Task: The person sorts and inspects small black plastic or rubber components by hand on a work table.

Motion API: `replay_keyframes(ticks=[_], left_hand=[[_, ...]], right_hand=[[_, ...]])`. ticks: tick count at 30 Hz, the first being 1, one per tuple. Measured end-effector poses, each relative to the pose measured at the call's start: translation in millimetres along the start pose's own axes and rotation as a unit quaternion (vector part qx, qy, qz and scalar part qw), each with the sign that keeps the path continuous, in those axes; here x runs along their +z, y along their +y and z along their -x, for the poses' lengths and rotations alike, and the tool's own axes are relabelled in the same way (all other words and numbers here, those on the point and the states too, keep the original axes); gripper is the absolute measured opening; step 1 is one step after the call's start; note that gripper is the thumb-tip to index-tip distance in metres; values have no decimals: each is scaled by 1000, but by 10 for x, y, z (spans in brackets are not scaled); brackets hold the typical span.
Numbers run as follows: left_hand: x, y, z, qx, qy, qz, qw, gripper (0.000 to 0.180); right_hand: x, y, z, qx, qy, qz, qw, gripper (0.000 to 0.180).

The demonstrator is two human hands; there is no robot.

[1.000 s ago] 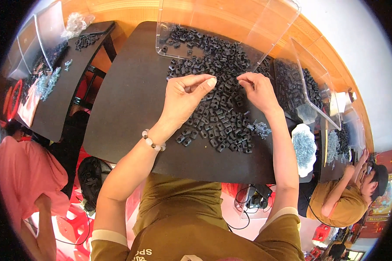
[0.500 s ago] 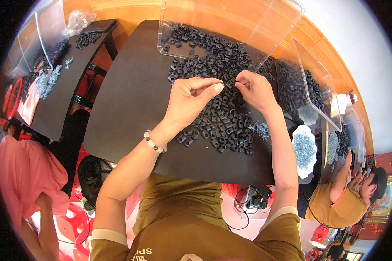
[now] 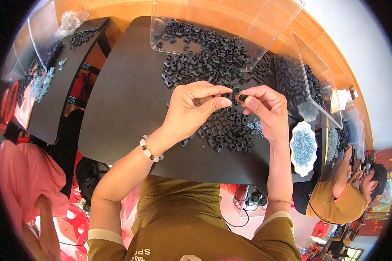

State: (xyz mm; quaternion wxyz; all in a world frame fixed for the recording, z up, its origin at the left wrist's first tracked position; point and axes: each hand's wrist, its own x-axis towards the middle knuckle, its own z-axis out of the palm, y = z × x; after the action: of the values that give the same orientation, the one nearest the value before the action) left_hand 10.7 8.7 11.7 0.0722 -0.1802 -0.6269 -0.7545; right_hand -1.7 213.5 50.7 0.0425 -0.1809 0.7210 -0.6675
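Observation:
Over the near part of the dark table, my left hand (image 3: 189, 104) pinches a small black plastic piece (image 3: 226, 95) between thumb and forefinger. My right hand (image 3: 269, 108), a short way to its right, grips another small black plastic piece (image 3: 243, 98) at its fingertips. The two pieces are close, with a slight gap between them. Below my hands lies a spread of black blocks with holes (image 3: 226, 130), resembling cord-lock bodies. Beside my right wrist, partly hidden by it, is a little heap of small metal springs (image 3: 255, 126). A larger pile of black pieces (image 3: 204, 58) reaches away beyond my hands.
A clear plastic bin (image 3: 154, 32) lies tipped at the back, spilling black pieces. Another clear bin (image 3: 307, 87) with black parts stands right. A white scalloped dish (image 3: 295, 163) of springs sits near my right forearm. People (image 3: 342, 195) sit at both sides; another table (image 3: 56, 113) stands left.
My right hand has turned and come up with a black piece showing at its fingertips. The left hand has moved slightly right and down, its piece now clearly visible.

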Motion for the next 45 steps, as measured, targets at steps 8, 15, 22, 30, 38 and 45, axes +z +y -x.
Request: replay_keyframes(ticks=[8, 15, 22, 30, 38, 45], left_hand=[[5, 6, 37, 36, -4, -39, 999, 22], [-1, -30, 46, 117, -14, -125, 985, 22], [4, -9, 45, 114, -16, -137, 984, 21], [-2, 9, 34, 46, 12, -67, 997, 19], [8, 30, 41, 85, -3, -111, 990, 21], [-7, 1, 45, 109, -20, -146, 983, 22]], right_hand=[[93, 16, 64, 3, -4, -67, 998, 16], [48, 89, 61, 13, -30, -61, 998, 14], [119, -7, 82, 20, -14, -46, 999, 15], [94, -10, 83, -10, 2, -73, 997, 14], [90, 72, 74, 2, -7, -73, 997, 13], [50, 72, 51, 28, -27, -62, 997, 15]])
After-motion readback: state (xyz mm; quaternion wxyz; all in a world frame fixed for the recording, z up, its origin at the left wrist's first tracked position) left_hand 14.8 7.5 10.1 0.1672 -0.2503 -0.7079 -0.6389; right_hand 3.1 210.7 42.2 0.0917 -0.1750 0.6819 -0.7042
